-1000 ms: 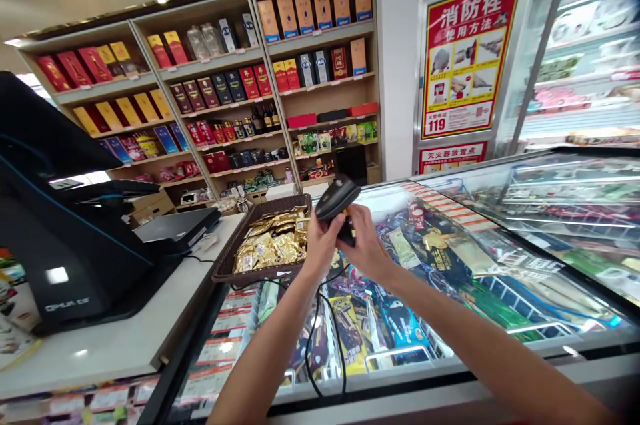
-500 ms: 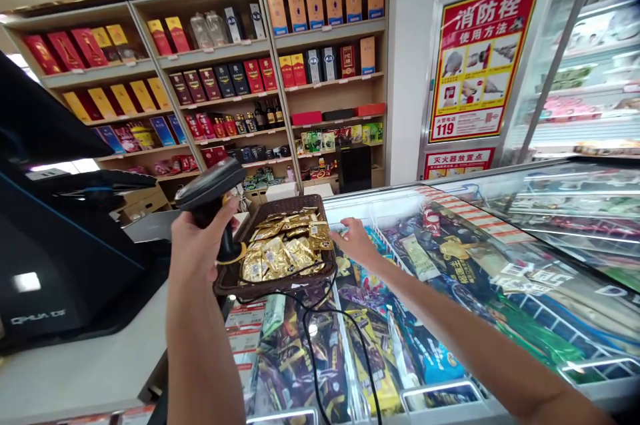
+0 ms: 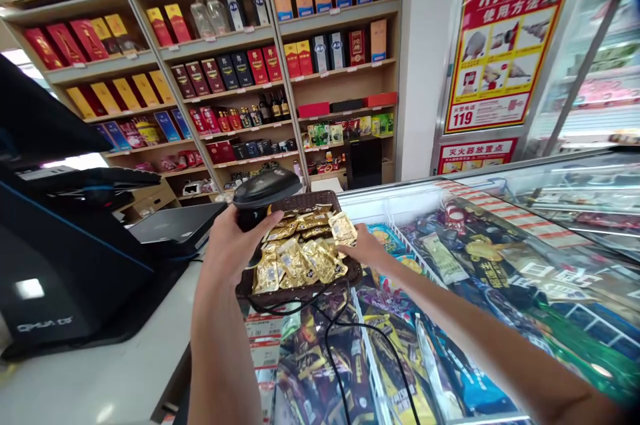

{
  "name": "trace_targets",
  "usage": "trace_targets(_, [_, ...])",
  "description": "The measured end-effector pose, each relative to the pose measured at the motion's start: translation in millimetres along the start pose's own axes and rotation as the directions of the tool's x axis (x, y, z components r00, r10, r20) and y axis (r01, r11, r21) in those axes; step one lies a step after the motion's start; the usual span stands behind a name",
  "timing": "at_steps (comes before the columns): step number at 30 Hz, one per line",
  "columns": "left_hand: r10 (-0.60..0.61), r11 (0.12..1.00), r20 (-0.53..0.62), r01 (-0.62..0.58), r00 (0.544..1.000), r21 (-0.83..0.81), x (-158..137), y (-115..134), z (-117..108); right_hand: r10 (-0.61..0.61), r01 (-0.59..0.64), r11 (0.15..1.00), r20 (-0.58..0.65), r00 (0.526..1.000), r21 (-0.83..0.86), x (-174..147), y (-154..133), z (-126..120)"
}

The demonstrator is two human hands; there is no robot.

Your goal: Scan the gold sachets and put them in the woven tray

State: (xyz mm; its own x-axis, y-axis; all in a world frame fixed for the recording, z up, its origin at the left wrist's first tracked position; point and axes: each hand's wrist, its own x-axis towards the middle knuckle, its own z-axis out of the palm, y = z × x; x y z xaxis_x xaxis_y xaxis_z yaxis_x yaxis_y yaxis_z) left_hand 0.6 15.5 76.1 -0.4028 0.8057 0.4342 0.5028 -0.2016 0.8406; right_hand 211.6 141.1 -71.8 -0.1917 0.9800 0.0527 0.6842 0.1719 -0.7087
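Observation:
My left hand [image 3: 233,245] is wrapped round the handle of a black barcode scanner [image 3: 265,188], its head over the left rim of a brown woven basket [image 3: 327,197]. Gold foil packets [image 3: 295,262] fill the basket. In my right hand [image 3: 364,248] a single gold foil packet [image 3: 343,228] is pinched above the basket's right side, its face tilted towards the scanner. The fingertips of the right hand are partly hidden. A black cable [image 3: 327,332] runs in loops below the basket.
Beneath the basket lies a glass-topped freezer [image 3: 420,188] with packaged ice creams. On the left a black checkout terminal [image 3: 75,265] stands on a white counter [image 3: 105,372]. Shelves [image 3: 220,38] of boxed bottles line the back wall, beside a red fire-hydrant poster [image 3: 505,45].
My right hand has lifted a gold packet from the basket's right side. My left hand and the scanner have moved right, closer over the basket. The view has shifted slightly.

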Motion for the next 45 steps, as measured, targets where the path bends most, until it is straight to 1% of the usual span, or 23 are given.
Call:
trace_targets(2, [-0.021,0.989,0.071,0.031,0.997,-0.146,-2,3,4,0.021,-0.02,1.0,0.019,1.0,-0.013,2,2,-9])
trace_targets(4, [-0.035,0.964,0.127,0.067,0.991,-0.258,-4,6,10,0.023,-0.023,0.999,0.02,1.0,-0.024,4,5,-16])
trace_targets(7, [-0.04,0.94,0.221,0.111,0.975,-0.323,-7,8,19,0.032,-0.034,0.998,0.055,0.998,0.044,4,8,-23])
trace_targets(10, [-0.013,0.946,0.272,0.1,0.962,-0.308,-10,9,28,0.042,-0.063,0.984,0.13,0.991,0.166,-1,6,-31])
trace_targets(12, [-0.011,0.952,0.28,0.095,0.96,-0.29,-12,9,33,0.052,-0.077,0.978,0.133,0.99,0.194,-4,4,-39])
trace_targets(17, [-0.078,0.944,0.346,0.18,0.935,-0.276,-9,9,38,0.036,-0.039,0.982,0.022,0.999,0.186,2,10,-66])
trace_targets(21, [-0.124,0.921,0.388,0.252,0.913,-0.298,-4,10,42,0.024,-0.011,0.983,-0.069,0.997,0.183,5,19,-97])
trace_targets(24, [-0.143,0.923,0.411,0.271,0.9,-0.274,-2,8,52,0.022,0.002,0.967,-0.093,0.995,0.255,1,21,-119])
trace_targets(27, [-0.151,0.94,0.421,0.261,0.895,-0.219,-2,1,68,0.031,0.0,0.942,-0.087,0.996,0.336,-3,22,-134])
trace_targets(30, [-0.149,0.964,0.411,0.224,0.899,-0.141,-4,-6,82,0.05,-0.032,0.926,-0.038,0.998,0.376,-3,27,-142])
trace_targets(33, [-0.138,0.975,0.426,0.199,0.894,-0.103,-6,-8,90,0.03,-0.03,0.927,0.007,1.0,0.375,-2,31,-147])
trace_targets(37, [-0.103,0.974,0.446,0.182,0.889,-0.138,-10,-4,92,0.017,-0.031,0.924,0.041,0.999,0.38,-3,30,-150])
trace_targets(40, [-0.073,0.973,0.421,0.157,0.904,-0.167,-11,-3,92,0.029,-0.048,0.926,0.057,0.998,0.374,-4,28,-152])
trace_targets(45, [-0.041,0.972,0.406,0.13,0.913,-0.194,-8,-9,94,-0.006,-0.016,0.906,0.051,0.999,0.423,-6,27,-151])
